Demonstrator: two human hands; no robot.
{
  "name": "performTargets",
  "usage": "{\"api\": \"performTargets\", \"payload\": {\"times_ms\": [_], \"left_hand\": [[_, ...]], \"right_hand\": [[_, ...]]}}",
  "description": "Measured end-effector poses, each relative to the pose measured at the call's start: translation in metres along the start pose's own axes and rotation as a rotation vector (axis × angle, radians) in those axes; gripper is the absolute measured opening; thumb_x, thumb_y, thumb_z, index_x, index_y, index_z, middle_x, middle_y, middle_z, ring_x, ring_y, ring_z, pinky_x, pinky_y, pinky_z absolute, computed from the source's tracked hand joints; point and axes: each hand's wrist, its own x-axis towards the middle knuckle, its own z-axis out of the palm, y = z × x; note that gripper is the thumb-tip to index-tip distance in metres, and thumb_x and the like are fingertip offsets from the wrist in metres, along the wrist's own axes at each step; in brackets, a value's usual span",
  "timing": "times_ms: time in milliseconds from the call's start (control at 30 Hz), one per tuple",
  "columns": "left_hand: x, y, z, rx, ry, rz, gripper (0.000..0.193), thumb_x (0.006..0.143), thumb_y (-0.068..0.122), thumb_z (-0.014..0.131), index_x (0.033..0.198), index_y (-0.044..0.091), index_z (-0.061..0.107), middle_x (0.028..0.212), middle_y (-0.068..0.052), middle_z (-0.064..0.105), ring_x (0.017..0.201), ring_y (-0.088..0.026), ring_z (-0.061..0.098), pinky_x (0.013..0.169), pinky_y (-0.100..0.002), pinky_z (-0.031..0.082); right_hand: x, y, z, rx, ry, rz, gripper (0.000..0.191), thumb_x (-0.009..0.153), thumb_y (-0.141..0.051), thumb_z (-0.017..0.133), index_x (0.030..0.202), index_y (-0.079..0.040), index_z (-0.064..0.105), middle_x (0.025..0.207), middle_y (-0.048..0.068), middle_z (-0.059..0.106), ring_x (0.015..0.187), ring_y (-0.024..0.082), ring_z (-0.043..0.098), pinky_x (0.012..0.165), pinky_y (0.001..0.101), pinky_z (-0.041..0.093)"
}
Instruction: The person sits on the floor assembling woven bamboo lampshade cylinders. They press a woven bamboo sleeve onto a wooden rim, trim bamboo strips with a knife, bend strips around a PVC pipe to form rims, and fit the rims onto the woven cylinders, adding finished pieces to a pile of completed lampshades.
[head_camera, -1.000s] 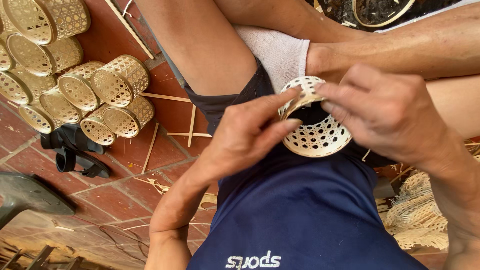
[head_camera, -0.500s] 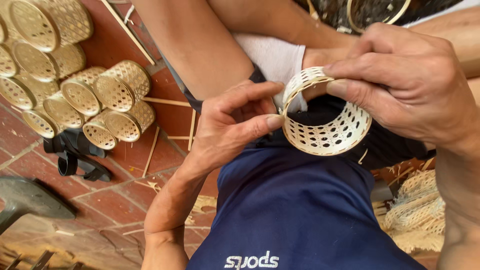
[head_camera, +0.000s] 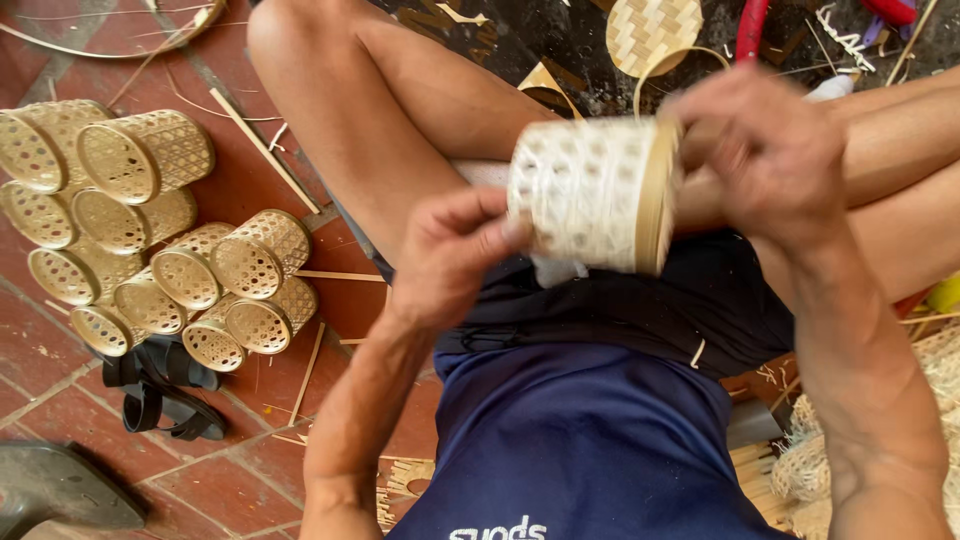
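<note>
Woven cylinder held up between both hands, over the lap.

The left hand (head_camera: 450, 255) pinches the near-left edge of the small woven bamboo basket (head_camera: 590, 190), while the right hand (head_camera: 770, 150) clasps its rimmed right end. This looks like turning and checking the weave; a steady grip comes first. Motion blur smears the right fingers and the rim. Finished baskets (head_camera: 150, 240) lie stacked on the brick floor (head_camera: 250, 170) at left.
</note>
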Motion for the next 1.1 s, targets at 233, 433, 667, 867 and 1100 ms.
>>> {"api": "performTargets", "payload": {"times_ms": [233,433,667,867,1100], "left_hand": [[0.065,0.067,0.0,0.959,0.146,0.409,0.021,0.102,0.012,0.075,0.115,-0.004,0.074,0.095,-0.004,0.075,0.087,-0.009,0.064,0.078,-0.025,0.055],[0.101,0.076,-0.02,0.407,-0.077,0.28,0.023,0.105,0.011,0.072,0.122,-0.004,0.071,0.108,-0.003,0.076,0.099,-0.008,0.068,0.093,-0.025,0.057],[0.128,0.076,-0.029,1.351,0.076,0.662,0.015,0.096,0.005,0.071,0.11,0.005,0.074,0.097,-0.004,0.071,0.092,-0.017,0.067,0.082,-0.034,0.052],[0.169,0.045,-0.004,1.932,-0.033,0.88,0.01,0.098,0.014,0.066,0.104,0.009,0.072,0.088,-0.001,0.067,0.095,-0.021,0.056,0.088,-0.044,0.038],[0.159,0.044,-0.027,1.292,0.169,0.887,0.027,0.099,0.014,0.068,0.124,0.005,0.067,0.115,-0.009,0.069,0.112,-0.021,0.065,0.099,-0.037,0.051]], "right_hand": [[0.008,0.105,0.001,-0.878,-0.197,0.036,0.036,0.078,-0.029,0.084,0.102,-0.004,0.074,0.088,0.017,0.068,0.067,0.034,0.068,0.051,0.0461,0.053],[0.008,0.141,0.014,-0.949,-0.408,0.148,0.013,0.1,-0.006,0.069,0.087,-0.005,0.071,0.08,0.011,0.069,0.064,0.029,0.068,0.062,0.0473,0.054],[0.022,0.12,-0.021,-0.312,0.093,0.206,0.017,0.099,0.007,0.064,0.111,0.004,0.075,0.081,0.012,0.07,0.071,0.015,0.066,0.059,0.0305,0.05],[0.042,0.076,-0.017,0.025,0.245,0.412,0.016,0.107,0.009,0.059,0.111,0.004,0.073,0.081,0.0,0.066,0.064,0.004,0.06,0.054,0.0206,0.045],[0.063,0.073,0.001,0.062,0.209,0.279,0.015,0.107,0.013,0.055,0.103,0.008,0.068,0.084,0.003,0.065,0.064,0.007,0.063,0.054,0.0208,0.048]]}}
